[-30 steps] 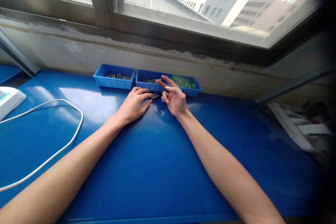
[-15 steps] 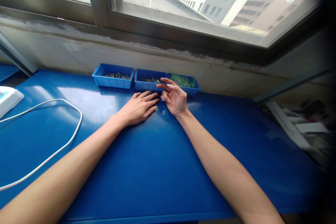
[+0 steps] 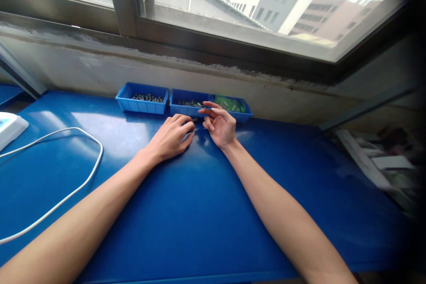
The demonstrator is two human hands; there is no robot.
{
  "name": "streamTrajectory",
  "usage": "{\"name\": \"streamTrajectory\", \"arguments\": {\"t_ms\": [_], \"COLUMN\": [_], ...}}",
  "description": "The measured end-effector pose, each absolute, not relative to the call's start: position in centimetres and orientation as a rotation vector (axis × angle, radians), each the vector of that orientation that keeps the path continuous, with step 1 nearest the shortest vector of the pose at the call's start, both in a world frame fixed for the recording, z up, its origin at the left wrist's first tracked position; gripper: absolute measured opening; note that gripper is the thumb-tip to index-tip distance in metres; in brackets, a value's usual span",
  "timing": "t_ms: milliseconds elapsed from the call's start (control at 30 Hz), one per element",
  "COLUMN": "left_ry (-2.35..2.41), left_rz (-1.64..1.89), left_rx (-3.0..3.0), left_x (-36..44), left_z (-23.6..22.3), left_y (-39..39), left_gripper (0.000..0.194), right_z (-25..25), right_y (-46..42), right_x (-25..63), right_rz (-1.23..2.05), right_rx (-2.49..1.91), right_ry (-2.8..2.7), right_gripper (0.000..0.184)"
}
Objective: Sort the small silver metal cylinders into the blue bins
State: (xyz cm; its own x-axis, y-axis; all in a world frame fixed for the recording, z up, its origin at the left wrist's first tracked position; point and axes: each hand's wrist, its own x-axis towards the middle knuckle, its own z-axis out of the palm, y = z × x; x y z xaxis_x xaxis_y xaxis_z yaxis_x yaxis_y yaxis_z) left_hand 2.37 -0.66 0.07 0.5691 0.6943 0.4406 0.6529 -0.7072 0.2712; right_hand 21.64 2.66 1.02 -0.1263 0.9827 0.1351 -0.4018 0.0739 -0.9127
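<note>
Just in front of the middle blue bin [image 3: 184,109], my left hand [image 3: 173,136] rests palm down on the table with its fingers bent. Its fingertips close on a small dark piece [image 3: 195,120], mostly covered by the fingers; what kind of piece it is does not show clearly. To the right, my right hand [image 3: 221,128] is turned palm up, with two fingers stretched out and the others curled. Nothing shows in it. Its fingertips overlap the front of the middle bin, which contains small grey and dark parts.
The left blue bin [image 3: 141,105] holds many small metal parts, and the right bin [image 3: 244,116] has a green plastic bag [image 3: 229,103] in it. A white cable [image 3: 95,171] loops across the blue table [image 3: 186,230] near a white device [image 3: 11,128]. A window [image 3: 233,31] stands behind.
My left hand first spread flat over the dark piece, then drew back slightly left with its fingers bending. My right hand has barely moved.
</note>
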Motion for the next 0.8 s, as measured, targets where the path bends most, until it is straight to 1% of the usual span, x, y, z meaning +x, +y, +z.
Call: {"name": "streamTrajectory", "arguments": {"t_ms": [133,200,300,400,633,700,800], "left_ry": [1.172,1.173,1.143,1.11,1.095,1.097,1.109], "left_rz": [0.646,0.601,0.629,0.732,0.911,0.943,0.994], "left_rx": [2.729,2.727,2.719,2.652,2.449,2.456,2.453], "left_x": [2.5,2.6,2.5,2.3,1.5,1.1,0.3], "left_z": [-0.2,-0.4,-0.3,-0.3,-0.3,-0.2,0.0], "left_y": [-0.5,-0.4,-0.4,-0.3,-0.2,-0.2,-0.1], "left_gripper": [0.049,0.054,0.048,0.041,0.052,0.048,0.034], "right_z": [1.0,0.9,0.9,1.0,0.6,0.4,0.3], "right_y": [2.7,2.7,2.7,2.7,2.8,2.9,2.9], "right_x": [21.7,21.7,21.7,21.7,21.2,21.2,21.2], "right_rz": [1.403,1.397,1.394,1.399,1.327,1.316,1.319], "right_rx": [-0.751,-0.752,-0.761,-0.766,-0.804,-0.814,-0.812], "right_ry": [-1.065,-1.084,-1.091,-1.07,-1.162,-1.183,-1.177], "right_gripper": [0.031,0.03,0.03,0.03,0.025,0.024,0.024]}}
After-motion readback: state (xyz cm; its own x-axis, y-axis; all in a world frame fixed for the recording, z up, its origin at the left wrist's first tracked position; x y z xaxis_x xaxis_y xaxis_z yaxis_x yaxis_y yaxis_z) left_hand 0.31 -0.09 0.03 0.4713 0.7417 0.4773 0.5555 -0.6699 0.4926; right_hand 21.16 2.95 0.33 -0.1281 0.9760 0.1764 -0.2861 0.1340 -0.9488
